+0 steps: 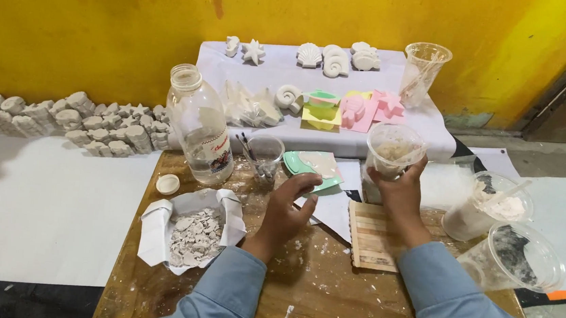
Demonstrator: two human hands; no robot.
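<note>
My right hand (399,200) grips a clear plastic cup (393,151) with pale plaster mix inside, held just above the far edge of the wooden table (325,299). My left hand (285,214) rests with its fingertips on a green mould (313,165) filled with white plaster, lying on white paper. Between my hands, near the right one, lies a mat of wooden sticks (375,235). Both arms wear blue sleeves.
A clear bottle (198,128) and its white cap (167,184) stand at the left, with a paper tray of plaster shards (191,233). A small cup of brushes (264,157), two plastic cups (497,208) at right, shell casts (336,60), coloured moulds (362,108) and a pile of casts (81,124) sit behind.
</note>
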